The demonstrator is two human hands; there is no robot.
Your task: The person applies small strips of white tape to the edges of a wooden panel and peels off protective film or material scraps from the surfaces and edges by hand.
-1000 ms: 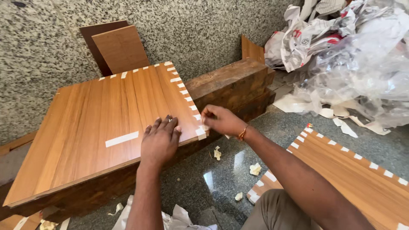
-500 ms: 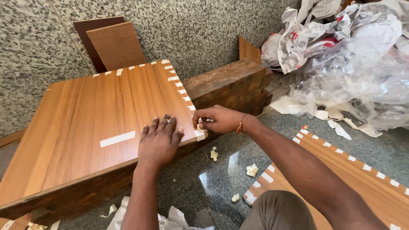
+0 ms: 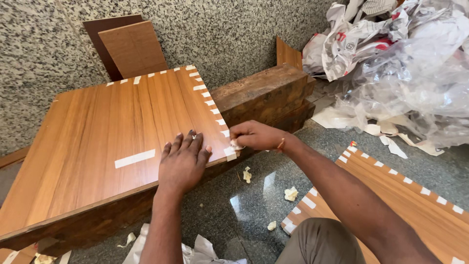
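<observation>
While the left hand (image 3: 183, 164) is lying flat, palm down and fingers spread, on the near right part of the wood-grain panel (image 3: 97, 142), gripping nothing, the right hand (image 3: 256, 135) is reaching across from the right with its forearm stretched diagonally, its fingertips pinching a small piece of white tape (image 3: 236, 145) at the panel's near right corner. Panel: flat, rectangular, smooth orange-brown laminate, lying tilted on dark wooden blocks (image 3: 266, 93), its grain and long axis running from the near left toward the far right corner. Short white tape strips (image 3: 211, 103) are sitting at intervals along its far and right edges; one longer strip (image 3: 135, 158) is lying near the middle. Second taped panel (image 3: 415, 200): resting on the polished speckled stone floor (image 3: 244, 200) at the right. Crumpled tape scraps (image 3: 291, 193) are lying on the floor between the two panels. Two brown boards (image 3: 132, 46) are leaning against the granite wall (image 3: 39, 44); crumpled plastic and paper wrapping (image 3: 400, 63) is piling up at the far right.
</observation>
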